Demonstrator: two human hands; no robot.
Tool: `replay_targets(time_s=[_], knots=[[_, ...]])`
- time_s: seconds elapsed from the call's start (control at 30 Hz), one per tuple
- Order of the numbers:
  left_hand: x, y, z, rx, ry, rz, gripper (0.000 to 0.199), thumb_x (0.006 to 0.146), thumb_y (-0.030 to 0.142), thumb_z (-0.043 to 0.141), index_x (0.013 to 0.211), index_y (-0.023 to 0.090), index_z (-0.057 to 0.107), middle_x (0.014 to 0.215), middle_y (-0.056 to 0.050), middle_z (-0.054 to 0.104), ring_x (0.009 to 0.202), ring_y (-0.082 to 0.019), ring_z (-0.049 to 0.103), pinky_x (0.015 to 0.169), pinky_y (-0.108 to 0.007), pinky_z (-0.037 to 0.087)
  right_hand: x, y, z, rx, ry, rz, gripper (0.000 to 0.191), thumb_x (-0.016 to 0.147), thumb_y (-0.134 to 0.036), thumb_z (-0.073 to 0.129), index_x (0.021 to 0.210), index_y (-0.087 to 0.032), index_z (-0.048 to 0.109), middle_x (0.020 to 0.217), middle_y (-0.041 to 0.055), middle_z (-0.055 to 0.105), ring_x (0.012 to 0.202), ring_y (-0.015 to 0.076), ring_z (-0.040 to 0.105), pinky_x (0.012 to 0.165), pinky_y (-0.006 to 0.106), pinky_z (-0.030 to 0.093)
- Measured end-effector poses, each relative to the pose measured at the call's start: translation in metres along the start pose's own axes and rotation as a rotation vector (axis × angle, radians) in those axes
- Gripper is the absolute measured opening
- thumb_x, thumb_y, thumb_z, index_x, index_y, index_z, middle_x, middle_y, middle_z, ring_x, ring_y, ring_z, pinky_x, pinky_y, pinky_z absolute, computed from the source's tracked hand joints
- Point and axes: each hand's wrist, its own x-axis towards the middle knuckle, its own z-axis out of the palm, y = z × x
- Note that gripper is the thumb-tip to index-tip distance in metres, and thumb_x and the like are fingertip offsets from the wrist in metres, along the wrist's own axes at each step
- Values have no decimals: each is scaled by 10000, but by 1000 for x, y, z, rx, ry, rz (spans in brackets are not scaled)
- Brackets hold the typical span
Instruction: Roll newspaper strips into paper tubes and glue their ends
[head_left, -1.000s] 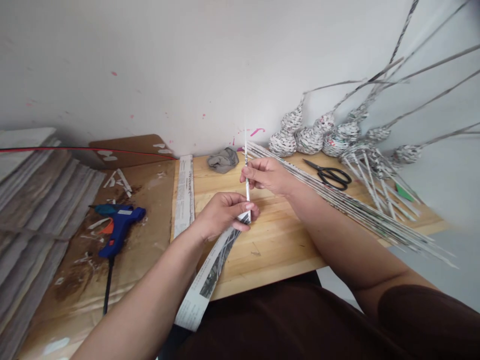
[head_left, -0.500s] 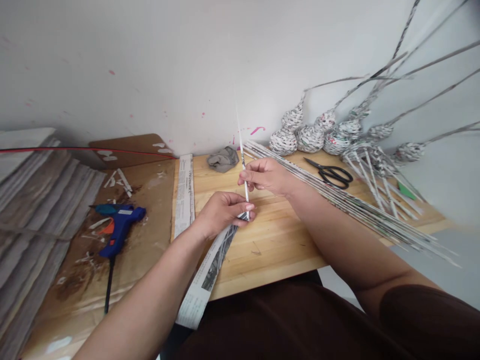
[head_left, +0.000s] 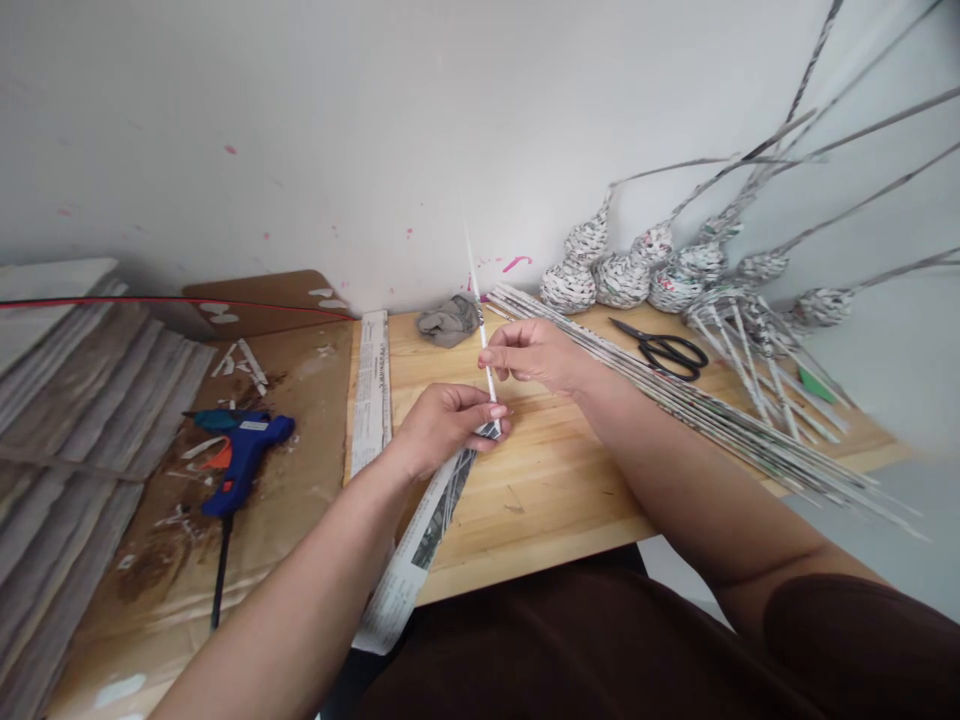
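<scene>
A newspaper strip (head_left: 405,580) runs up from the table's front edge into my left hand (head_left: 457,420), whose thumb and fingers pinch it where it winds into a thin paper tube (head_left: 490,384). The tube rises nearly upright, leaning slightly left, with a pale tip against the wall. Above and to the right, my right hand (head_left: 525,355) has its thumb and forefinger closed on the tube's middle. Behind the tube lies a crumpled grey cloth (head_left: 445,322).
Paper tubes (head_left: 675,400) lie diagonally at right, by black scissors (head_left: 664,350) and woven paper shapes (head_left: 568,287) with long stems. At left are a blue glue gun (head_left: 247,455) on cardboard (head_left: 307,520), stacked paper strips (head_left: 75,420) and a flat newspaper strip (head_left: 371,390).
The tube leans slightly more to the left and its printed bands show differently. The strip's lower part has shifted a little. Both hands keep nearly the same place and grip.
</scene>
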Motion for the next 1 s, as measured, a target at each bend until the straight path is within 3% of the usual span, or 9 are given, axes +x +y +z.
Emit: replay_targets(time_s=[0.17,0.33,0.4,0.53,0.6,0.8,0.87,1.0], knots=[[1,-1,-1,21,-4,16,306,708,405,729,829,124,713,805,-86,696,777,-173,645,707,-318,551,-1,-2,3,-132,-69,-29,340,733,-451,703,756,-114,665,597,-7,570,496,60,418,435,204,261],[2,-2,-1,36,19,35,302,697,409,737,803,127,712,778,-71,692,759,-165,643,698,-304,549,-2,-2,7,-289,164,-158,376,691,-447,738,576,-128,576,523,-44,469,491,54,365,455,215,242],[1,-1,-1,24,11,30,309,698,415,737,807,127,713,780,-72,694,768,-170,645,703,-308,549,-3,-3,6,-238,101,-139,345,734,-451,704,661,-122,631,560,-29,513,501,57,386,450,214,239],[-1,0,-1,9,-22,25,331,700,420,739,856,129,721,810,-80,698,770,-171,644,712,-325,547,-4,-3,-2,-50,-220,37,336,790,-431,659,889,-112,690,639,10,596,553,78,483,441,201,256],[-2,0,-1,17,-33,28,331,707,422,734,858,128,721,832,-86,698,773,-170,644,714,-326,546,-3,0,-3,-19,-226,61,316,754,-410,701,840,-106,687,632,11,601,558,80,500,442,196,265],[0,-1,-2,15,-39,26,324,698,418,740,844,130,717,810,-84,699,761,-169,642,717,-329,547,1,6,1,-46,-45,-56,334,690,-401,757,626,-125,581,576,-17,572,508,59,448,465,195,305],[0,-1,-3,8,-33,29,313,704,415,735,842,134,717,802,-79,699,753,-166,643,718,-332,549,1,4,1,-56,-33,-78,321,714,-417,734,672,-123,612,580,-17,572,509,59,444,465,196,306],[1,-2,-4,15,-34,33,304,721,426,716,816,137,715,828,-85,704,768,-173,650,729,-345,552,-2,-2,-2,-72,-169,-17,329,779,-425,671,865,-108,692,617,3,593,516,66,447,441,200,277]])
